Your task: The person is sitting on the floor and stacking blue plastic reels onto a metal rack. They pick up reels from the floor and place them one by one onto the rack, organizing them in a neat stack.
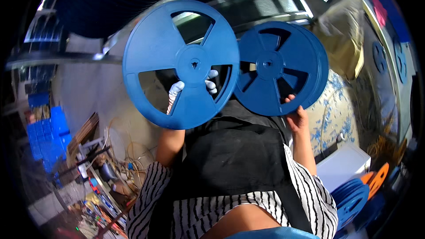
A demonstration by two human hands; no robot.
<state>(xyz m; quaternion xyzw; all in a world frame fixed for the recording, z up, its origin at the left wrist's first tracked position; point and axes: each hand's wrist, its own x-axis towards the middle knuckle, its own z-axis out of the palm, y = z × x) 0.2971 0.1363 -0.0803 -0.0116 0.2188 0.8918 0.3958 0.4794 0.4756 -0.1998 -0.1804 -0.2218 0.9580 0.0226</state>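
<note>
A large blue plastic reel disc (152,40) with three cut-out windows and a round hub faces me in front of my chest. My left hand (176,89), in a whitish glove, grips it from behind, with thumb and fingertips showing through two lower windows. To its right is a second blue reel (261,99), its left edge partly behind the first. A doubled rim shows along its right side; whether it is one reel or two stacked discs I cannot tell. My bare right hand (297,117) is closed around its lower right rim, fingertips reaching into a window.
Several blue reels (349,199) and an orange one (378,179) stand at the lower right, near a white box (345,163). Blue scraps litter the floor (334,119). At the left are blue bins (48,132) and cluttered tools. A ribbed black hose (110,0) crosses above.
</note>
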